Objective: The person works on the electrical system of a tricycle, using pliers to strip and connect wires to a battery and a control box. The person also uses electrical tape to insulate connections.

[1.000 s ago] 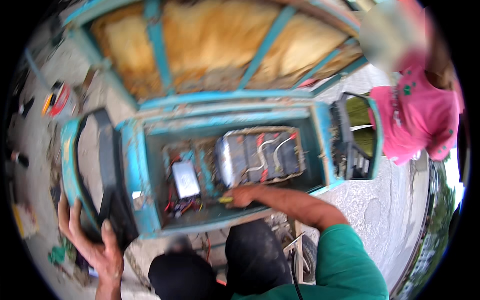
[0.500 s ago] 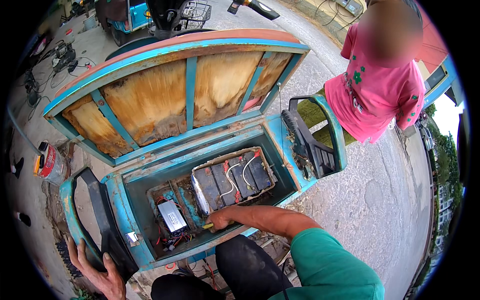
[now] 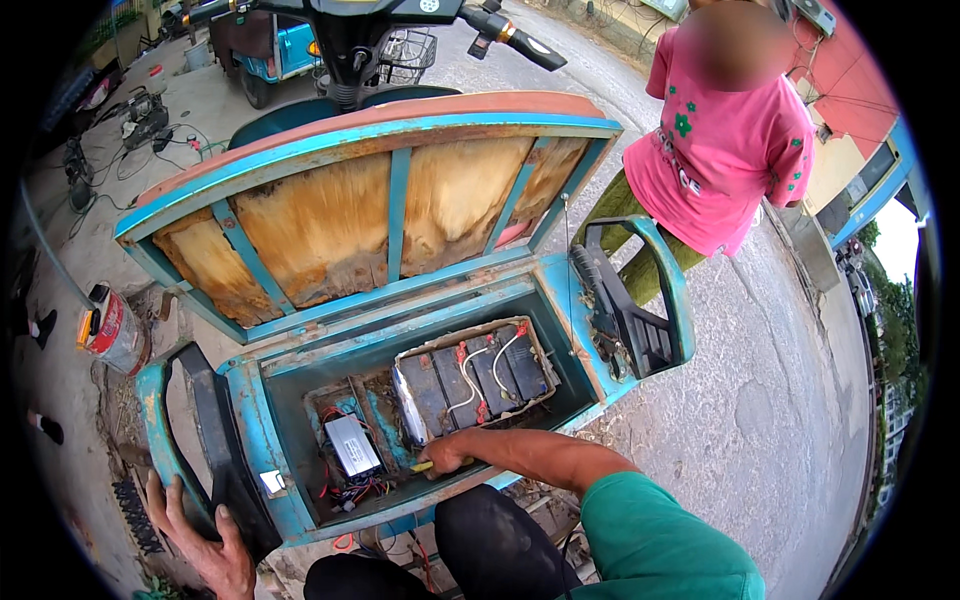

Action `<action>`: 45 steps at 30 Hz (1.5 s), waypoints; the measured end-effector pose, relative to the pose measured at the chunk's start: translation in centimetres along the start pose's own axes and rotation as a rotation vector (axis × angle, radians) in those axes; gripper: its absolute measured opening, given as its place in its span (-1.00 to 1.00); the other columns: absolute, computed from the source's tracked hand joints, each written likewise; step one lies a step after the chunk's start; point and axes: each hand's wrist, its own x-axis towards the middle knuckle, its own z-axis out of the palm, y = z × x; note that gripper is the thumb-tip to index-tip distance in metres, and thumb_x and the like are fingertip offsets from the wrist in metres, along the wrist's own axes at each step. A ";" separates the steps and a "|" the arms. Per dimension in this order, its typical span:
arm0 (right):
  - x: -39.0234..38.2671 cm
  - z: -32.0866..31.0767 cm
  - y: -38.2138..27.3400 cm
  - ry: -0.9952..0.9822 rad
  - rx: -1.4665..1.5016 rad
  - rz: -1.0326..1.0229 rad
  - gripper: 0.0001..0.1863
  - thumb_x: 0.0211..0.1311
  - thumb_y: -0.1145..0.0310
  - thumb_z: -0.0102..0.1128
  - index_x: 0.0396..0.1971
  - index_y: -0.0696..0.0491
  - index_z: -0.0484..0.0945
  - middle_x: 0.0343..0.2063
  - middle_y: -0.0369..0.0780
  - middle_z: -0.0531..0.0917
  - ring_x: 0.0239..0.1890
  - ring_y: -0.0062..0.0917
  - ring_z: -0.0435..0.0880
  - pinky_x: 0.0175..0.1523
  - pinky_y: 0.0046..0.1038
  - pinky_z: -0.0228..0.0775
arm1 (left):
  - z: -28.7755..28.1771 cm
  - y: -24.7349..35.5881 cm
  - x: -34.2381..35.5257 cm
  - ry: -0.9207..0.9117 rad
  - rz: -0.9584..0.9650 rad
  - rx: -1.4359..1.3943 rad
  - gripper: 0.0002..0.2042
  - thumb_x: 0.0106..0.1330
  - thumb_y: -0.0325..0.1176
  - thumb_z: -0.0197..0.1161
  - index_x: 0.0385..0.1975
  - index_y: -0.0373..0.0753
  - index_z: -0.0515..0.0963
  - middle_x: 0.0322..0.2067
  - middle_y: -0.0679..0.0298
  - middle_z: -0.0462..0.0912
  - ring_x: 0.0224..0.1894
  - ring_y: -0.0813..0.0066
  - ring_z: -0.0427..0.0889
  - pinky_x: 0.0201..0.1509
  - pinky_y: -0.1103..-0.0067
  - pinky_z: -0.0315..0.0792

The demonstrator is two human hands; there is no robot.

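My right hand (image 3: 447, 452) reaches into the rusty teal seat box (image 3: 590, 400), closed on a small yellow-handled tool (image 3: 421, 466) low in the box, just below a group of black batteries (image 3: 440, 400) with white cables and red terminals. Left of the batteries lies a silver controller (image 3: 352, 446) among coloured wires (image 3: 358, 488). My left hand (image 3: 205, 540) grips the outer side of the teal-and-black armrest (image 3: 222, 455) at the box's left end. Whatever the tool's tip touches is too small to make out.
The raised lid (image 3: 455, 200) shows stained plywood. Handlebars (image 3: 520, 40) rise behind it. A person in pink (image 3: 720, 170) stands by the right armrest (image 3: 655, 300) on the pavement. A dirty bucket (image 3: 115, 330) is at the left; tools with cables (image 3: 145, 125) lie farther back.
The view has sharpened and shifted, showing more of the vehicle's front and the street, with the person in pink appearing farther left. Both my hands keep much the same places on armrest and tool.
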 end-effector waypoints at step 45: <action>0.4 0.1 0.2 0.013 -0.106 0.006 -0.38 0.35 -0.01 0.19 0.30 0.00 0.44 0.18 -0.01 0.57 0.22 -0.13 0.54 0.25 -0.12 0.34 | 0.6 0.4 0.9 0.012 -0.280 -0.366 -0.29 0.25 -0.36 0.32 0.39 -0.39 0.18 0.34 -0.08 0.27 0.41 0.09 0.23 0.51 0.29 0.06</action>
